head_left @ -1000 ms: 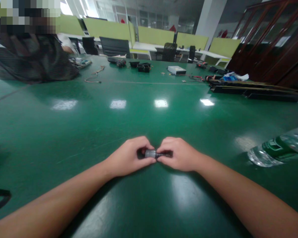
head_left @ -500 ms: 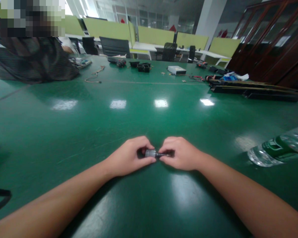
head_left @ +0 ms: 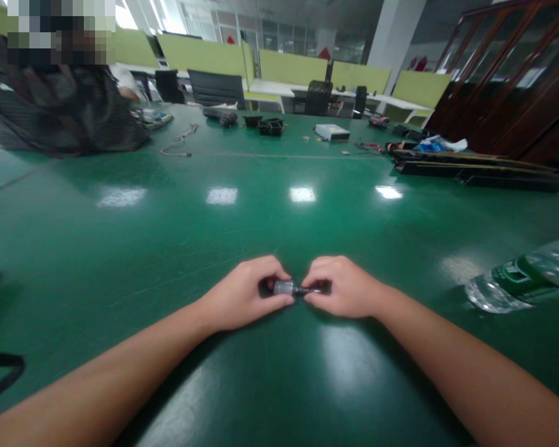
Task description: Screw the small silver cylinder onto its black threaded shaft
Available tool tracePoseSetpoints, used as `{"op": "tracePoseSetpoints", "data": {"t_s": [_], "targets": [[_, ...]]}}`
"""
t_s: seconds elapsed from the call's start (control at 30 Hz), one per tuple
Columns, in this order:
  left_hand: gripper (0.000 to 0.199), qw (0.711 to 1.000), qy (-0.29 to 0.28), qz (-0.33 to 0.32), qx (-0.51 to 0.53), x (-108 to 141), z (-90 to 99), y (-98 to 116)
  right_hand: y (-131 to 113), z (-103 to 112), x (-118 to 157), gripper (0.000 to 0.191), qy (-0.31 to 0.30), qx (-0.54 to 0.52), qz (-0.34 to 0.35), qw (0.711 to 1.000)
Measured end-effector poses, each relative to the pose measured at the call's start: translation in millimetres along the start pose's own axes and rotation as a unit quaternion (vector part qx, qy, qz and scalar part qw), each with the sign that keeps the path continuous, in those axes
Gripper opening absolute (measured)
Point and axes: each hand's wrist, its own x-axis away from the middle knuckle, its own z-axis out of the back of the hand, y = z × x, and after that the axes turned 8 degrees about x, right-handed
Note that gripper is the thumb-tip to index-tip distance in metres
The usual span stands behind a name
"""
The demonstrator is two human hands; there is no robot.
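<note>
Cylinder (head_left: 284, 287) occupies left grip (head_left: 242, 295), shaft (head_left: 300, 290) right grip (head_left: 347, 289).

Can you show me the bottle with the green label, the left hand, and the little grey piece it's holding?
Bottle (head_left: 524, 277): head view, on its green label.
Left hand (head_left: 242, 295): head view, on its back.
Little grey piece (head_left: 284, 288): head view, on its pale side.

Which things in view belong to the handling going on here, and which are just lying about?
In use:
- left hand, pinching a small grey cylinder
- right hand, pinching a dark thin piece in line with it

Lying about on the table:
- bottle with a green label
- white box
- long black bars
</note>
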Motion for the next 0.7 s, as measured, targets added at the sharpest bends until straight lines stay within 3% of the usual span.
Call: {"op": "tracePoseSetpoints", "data": {"t_s": [0.7], "targets": [[0.022, 1.0, -0.003, 0.001, -0.013, 0.4, -0.4, -2.2, 23.9, 25.5, 9.6, 0.009, -0.091, -0.042, -0.115, 0.988]]}}
